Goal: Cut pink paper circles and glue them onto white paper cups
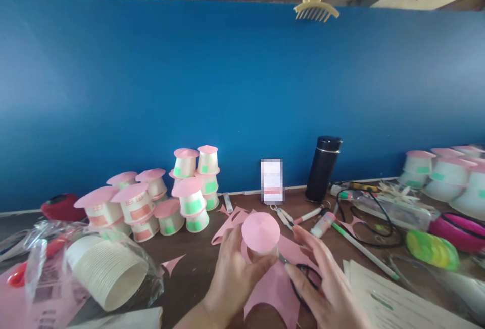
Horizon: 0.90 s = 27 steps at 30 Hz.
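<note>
My left hand [235,273] is closed round a white paper cup [261,254], its thumb across the front. A shallow pink paper cone [260,232] sits on top of the cup like a roof. Just to the right is my right hand [322,273], fingers apart and stretched toward the cup, with no grip showing. Black-handled scissors [306,271] lie beneath the right hand, partly hidden by its thumb. Under both hands spreads a pink paper sheet [275,293] with curved cut-outs.
Roofed paper cups [193,205] stand in stacks at left, more [419,167] at far right. A bagged stack of cups [108,271] lies front left. Behind stand a phone [272,181] and a black bottle [323,170] before a blue partition [242,81]. A glue stick [323,224] lies right.
</note>
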Each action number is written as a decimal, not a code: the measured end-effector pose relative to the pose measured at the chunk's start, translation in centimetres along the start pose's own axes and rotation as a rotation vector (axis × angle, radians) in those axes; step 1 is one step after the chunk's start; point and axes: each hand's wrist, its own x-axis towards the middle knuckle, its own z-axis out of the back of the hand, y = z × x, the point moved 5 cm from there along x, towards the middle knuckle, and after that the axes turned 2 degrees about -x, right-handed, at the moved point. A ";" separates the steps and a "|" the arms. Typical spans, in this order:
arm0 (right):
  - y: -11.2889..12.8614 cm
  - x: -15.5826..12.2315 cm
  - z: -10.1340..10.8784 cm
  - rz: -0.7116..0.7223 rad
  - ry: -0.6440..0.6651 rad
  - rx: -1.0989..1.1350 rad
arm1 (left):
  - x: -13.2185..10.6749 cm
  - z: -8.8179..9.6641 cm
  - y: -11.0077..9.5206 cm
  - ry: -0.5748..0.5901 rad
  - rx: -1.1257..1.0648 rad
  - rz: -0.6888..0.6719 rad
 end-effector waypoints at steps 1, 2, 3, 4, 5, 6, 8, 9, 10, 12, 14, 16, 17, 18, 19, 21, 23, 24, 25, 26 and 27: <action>0.2 -0.1 -0.3 0.014 0.007 0.012 | -0.1 -0.2 -0.2 0.021 -0.094 0.007; 0.4 -0.2 -0.6 0.031 0.015 0.035 | -0.3 -0.4 -0.4 0.056 -0.186 0.022; 0.7 -0.2 -0.9 0.046 0.036 0.068 | -0.4 -0.7 -0.6 0.093 -0.260 0.045; 0.9 -0.3 -1.2 0.058 0.058 0.111 | -0.6 -1.0 -0.7 0.125 -0.310 0.073; 1.2 -0.3 -1.5 0.063 0.082 0.156 | -0.7 -1.2 -0.7 0.149 -0.336 0.104; 1.3 -0.3 -1.8 0.061 0.106 0.197 | -0.9 -1.5 -0.6 0.163 -0.342 0.137; 1.6 -0.2 -2.4 0.039 0.138 0.280 | -1.0 -1.8 -0.3 0.163 -0.320 0.192; 1.6 0.0 -2.6 0.018 0.147 0.340 | -1.1 -1.9 -0.2 0.156 -0.305 0.209; 1.7 0.1 -2.9 -0.006 0.164 0.418 | -1.1 -2.0 -0.1 0.149 -0.295 0.221; 2.0 0.3 -3.3 -0.060 0.235 0.613 | -1.0 -2.0 0.0 0.153 -0.290 0.236; 2.6 0.4 -3.4 -0.129 0.331 0.781 | -1.0 -2.0 -0.3 0.181 -0.323 0.228; 3.0 0.4 -3.1 -0.217 0.390 0.887 | -1.0 -2.0 -0.7 0.222 -0.368 0.198; 3.2 0.4 -2.8 -0.258 0.399 0.939 | -1.0 -2.0 -0.8 0.237 -0.382 0.178; 3.3 0.3 -2.6 -0.286 0.410 0.996 | -1.0 -2.0 -0.9 0.246 -0.394 0.162; 3.5 0.2 -2.5 -0.303 0.425 1.054 | -1.0 -2.0 -1.0 0.255 -0.405 0.155; 3.6 0.1 -2.3 -0.303 0.469 1.164 | -1.1 -2.0 -0.9 0.270 -0.433 0.160; 3.4 0.1 -2.4 -0.308 0.486 1.219 | -1.2 -2.0 -0.9 0.292 -0.469 0.171; 3.1 0.2 -2.5 -0.317 0.477 1.232 | -1.2 -2.1 -1.0 0.306 -0.488 0.173; 2.8 0.2 -2.6 -0.331 0.463 1.242 | -1.2 -2.0 -1.2 0.319 -0.506 0.168; 2.4 0.3 -2.7 -0.350 0.447 1.256 | -1.2 -2.0 -1.4 0.327 -0.528 0.159; 2.1 0.3 -2.8 -0.376 0.440 1.279 | -1.2 -2.0 -1.7 0.338 -0.559 0.155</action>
